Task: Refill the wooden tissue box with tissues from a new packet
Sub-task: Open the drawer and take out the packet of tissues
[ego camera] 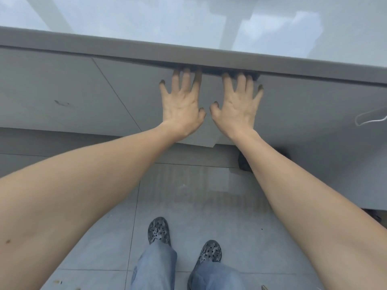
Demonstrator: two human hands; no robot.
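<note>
No tissue box or tissue packet is in view. My left hand (182,105) and my right hand (236,107) lie side by side, fingers spread, against a grey cabinet front panel (134,84). The fingertips of both hands are hooked over the panel's top edge, in the dark gap under the countertop lip (125,49), where they are partly hidden. The panel's lower corner stands slightly out from the cabinet face.
A glossy pale countertop (188,21) spans the top of the view. A white hook-shaped object (368,119) sits on the cabinet at the right. A dark object (244,162) lies on the grey tiled floor by the cabinet base. My shoes (159,231) stand below.
</note>
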